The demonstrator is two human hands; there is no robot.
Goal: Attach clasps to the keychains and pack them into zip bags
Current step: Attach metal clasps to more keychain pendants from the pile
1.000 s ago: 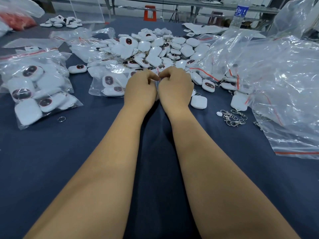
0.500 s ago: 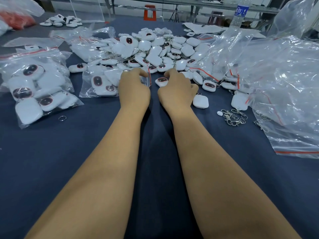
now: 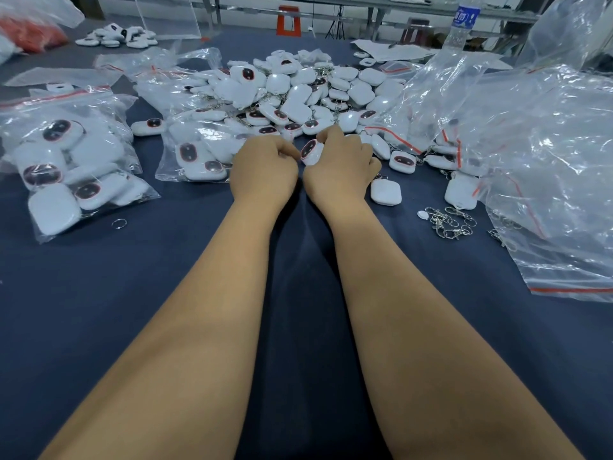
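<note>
Head view: my right hand [image 3: 341, 167] pinches a white keychain [image 3: 311, 152] at the pile's [image 3: 298, 91] near edge; my left hand [image 3: 265, 167] is curled against it, contents hidden. It could slip back among lookalikes. Clasps [image 3: 447, 222] lie well right. Dark-blue cloth bench [image 3: 132, 310], zip bags [image 3: 547, 167] around, other benches behind.

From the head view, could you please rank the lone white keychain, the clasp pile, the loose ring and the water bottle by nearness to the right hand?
1. Lone white keychain, just right of the right hand.
2. Clasp pile, farther right.
3. Loose ring, far left.
4. Water bottle, table's far edge.
</note>
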